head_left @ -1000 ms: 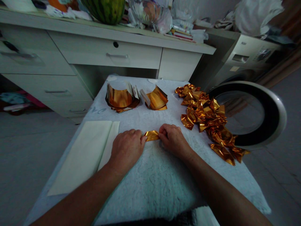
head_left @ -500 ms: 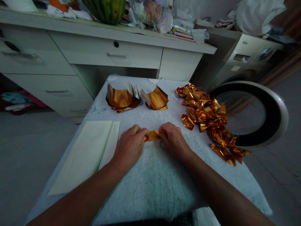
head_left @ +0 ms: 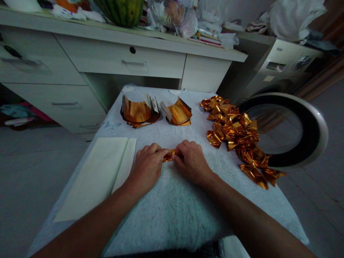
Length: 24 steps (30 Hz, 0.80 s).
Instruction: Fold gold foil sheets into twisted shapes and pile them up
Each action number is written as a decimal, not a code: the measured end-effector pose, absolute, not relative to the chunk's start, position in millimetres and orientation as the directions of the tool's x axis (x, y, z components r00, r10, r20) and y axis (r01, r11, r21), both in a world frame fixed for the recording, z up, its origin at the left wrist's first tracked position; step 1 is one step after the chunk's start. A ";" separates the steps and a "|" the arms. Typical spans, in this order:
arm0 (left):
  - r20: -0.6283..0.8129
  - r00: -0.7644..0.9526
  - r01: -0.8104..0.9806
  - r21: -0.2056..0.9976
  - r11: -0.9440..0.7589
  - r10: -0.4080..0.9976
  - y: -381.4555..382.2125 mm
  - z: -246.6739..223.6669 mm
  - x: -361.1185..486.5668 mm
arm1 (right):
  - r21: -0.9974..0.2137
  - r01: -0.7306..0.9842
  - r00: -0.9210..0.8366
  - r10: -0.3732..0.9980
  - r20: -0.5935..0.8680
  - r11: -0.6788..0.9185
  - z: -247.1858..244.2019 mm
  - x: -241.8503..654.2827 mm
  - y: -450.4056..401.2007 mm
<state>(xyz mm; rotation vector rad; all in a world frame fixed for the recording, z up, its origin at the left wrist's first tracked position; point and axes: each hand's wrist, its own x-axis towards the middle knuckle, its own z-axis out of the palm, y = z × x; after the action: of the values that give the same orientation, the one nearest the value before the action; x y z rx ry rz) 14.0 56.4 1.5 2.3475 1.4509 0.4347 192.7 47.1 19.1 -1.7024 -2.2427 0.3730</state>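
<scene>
Between my two hands, low over the cloth-covered table (head_left: pixel 172 204), is a small folded piece of gold foil paper (head_left: pixel 168 156). My left hand (head_left: pixel 149 161) is closed on its left end, thumb and fingers pinching it. On the other end, the fingers of my right hand (head_left: pixel 192 159) are curled closed and cover much of the foil. Farther back stand two stacks of curved gold foil sheets, the left stack (head_left: pixel 137 111) and the right stack (head_left: pixel 179 111). A heap of folded gold foil pieces (head_left: pixel 233 132) lies to the right of my hands.
Pale folded paper (head_left: pixel 91 179) lies at the table's left. Past the right edge hangs the open round door (head_left: pixel 314 132) of a washing machine (head_left: pixel 282 61). A white drawer cabinet (head_left: pixel 129 59) closes off the back, with a watermelon (head_left: pixel 118 10) and plastic bags on top.
My right hand has moved left, closer to my left hand. Less of the gold foil paper shows between them. The stacks and the heap stay where they were.
</scene>
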 end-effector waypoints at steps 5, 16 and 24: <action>0.032 0.386 0.842 0.396 -0.366 0.922 55.1 0.1 11.5 | -0.319 0.917 -0.232 0.971 0.064 0.240 16.7 188.3 48.2; -0.015 0.356 0.828 0.469 -0.307 0.935 55.9 8.4 13.6 | -0.258 0.942 -0.198 0.976 0.094 0.216 13.3 182.1 49.2; -0.007 0.346 0.848 0.431 -0.309 0.938 55.8 7.4 14.8 | -0.247 0.948 -0.186 0.978 0.089 0.203 12.1 180.9 48.4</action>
<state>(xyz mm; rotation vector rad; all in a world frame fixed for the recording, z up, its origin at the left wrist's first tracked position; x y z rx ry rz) 14.8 55.8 7.4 2.2557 1.5749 0.3486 180.9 48.4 12.1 -1.8409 -2.2502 0.1989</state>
